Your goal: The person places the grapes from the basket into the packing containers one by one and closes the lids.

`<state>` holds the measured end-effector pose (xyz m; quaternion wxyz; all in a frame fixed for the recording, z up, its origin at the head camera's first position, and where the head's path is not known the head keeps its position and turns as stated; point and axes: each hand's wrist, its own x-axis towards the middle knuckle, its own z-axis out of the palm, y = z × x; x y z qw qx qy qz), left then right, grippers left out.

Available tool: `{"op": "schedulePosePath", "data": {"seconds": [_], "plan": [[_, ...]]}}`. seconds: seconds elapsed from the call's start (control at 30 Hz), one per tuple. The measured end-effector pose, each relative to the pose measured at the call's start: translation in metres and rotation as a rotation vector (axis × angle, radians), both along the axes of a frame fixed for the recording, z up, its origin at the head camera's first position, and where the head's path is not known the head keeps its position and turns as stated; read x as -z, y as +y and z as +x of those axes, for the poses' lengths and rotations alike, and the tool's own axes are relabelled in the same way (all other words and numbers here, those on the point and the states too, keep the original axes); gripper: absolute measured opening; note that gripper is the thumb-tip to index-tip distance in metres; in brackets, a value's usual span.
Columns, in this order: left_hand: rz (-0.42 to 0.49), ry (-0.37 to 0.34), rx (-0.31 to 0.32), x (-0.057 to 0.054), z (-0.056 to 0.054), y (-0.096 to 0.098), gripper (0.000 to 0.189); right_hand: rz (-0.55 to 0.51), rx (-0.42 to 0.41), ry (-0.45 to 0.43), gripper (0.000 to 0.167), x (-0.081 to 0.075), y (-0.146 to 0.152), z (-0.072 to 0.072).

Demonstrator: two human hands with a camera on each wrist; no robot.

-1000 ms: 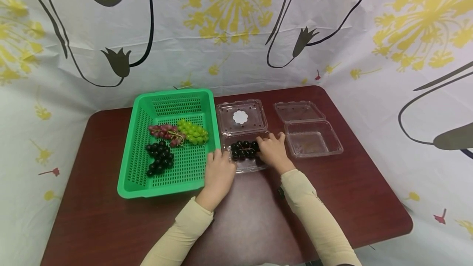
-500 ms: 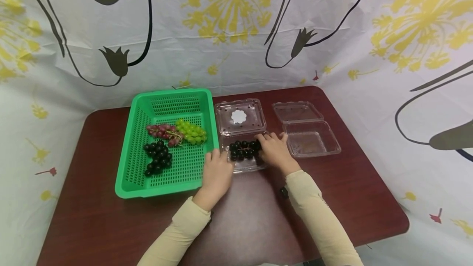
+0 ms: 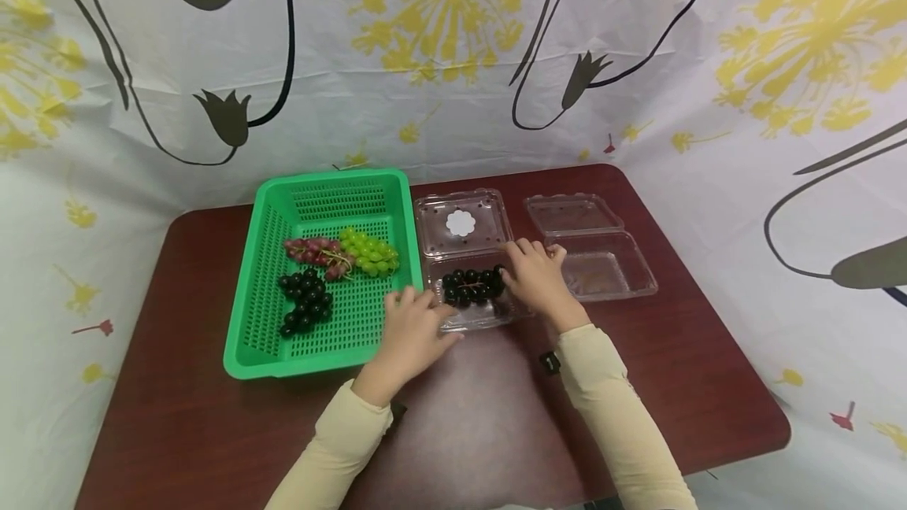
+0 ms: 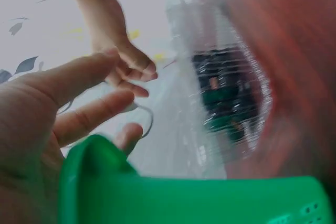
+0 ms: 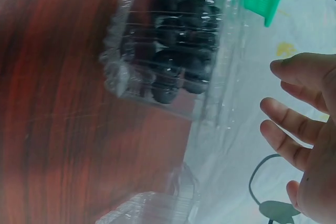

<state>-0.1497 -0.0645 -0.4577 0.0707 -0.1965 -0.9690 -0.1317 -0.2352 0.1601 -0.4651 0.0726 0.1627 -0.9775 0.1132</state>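
Observation:
A bunch of black grapes (image 3: 469,287) lies in the bottom half of a clear plastic clamshell box (image 3: 489,324). My left hand (image 3: 412,334) is over the gap between this box and the green basket (image 3: 241,337), its fingers loosely spread and holding nothing. In the left wrist view, the left fingers (image 4: 92,119) appear apart above the basket's rim. My right hand (image 3: 536,278) hovers over the box's right end, close to the grapes. The right wrist view has the right fingers (image 5: 286,142) spread with nothing between them, apart from the box.
Inside the basket are red grapes (image 3: 312,251), green grapes (image 3: 370,253) and more black grapes (image 3: 306,301). The box's lid (image 3: 489,203) lies folded back, with a white label on it. A second clear clamshell box (image 3: 602,266) stands opened at the right.
Both hands have drawn off the grapes and the box, with fingers spreading. The left moved slightly left and towards the person, the right slightly right and away. The grapes stay in the box.

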Motion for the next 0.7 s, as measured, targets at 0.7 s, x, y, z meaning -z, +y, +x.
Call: {"op": "schedulePosePath", "data": {"seconds": [0.7], "plan": [[0.241, 0.159, -0.116, -0.037, 0.013, -0.051, 0.034, -0.066, -0.079, 0.076, 0.041, -0.032, -0.030, -0.002]]}}
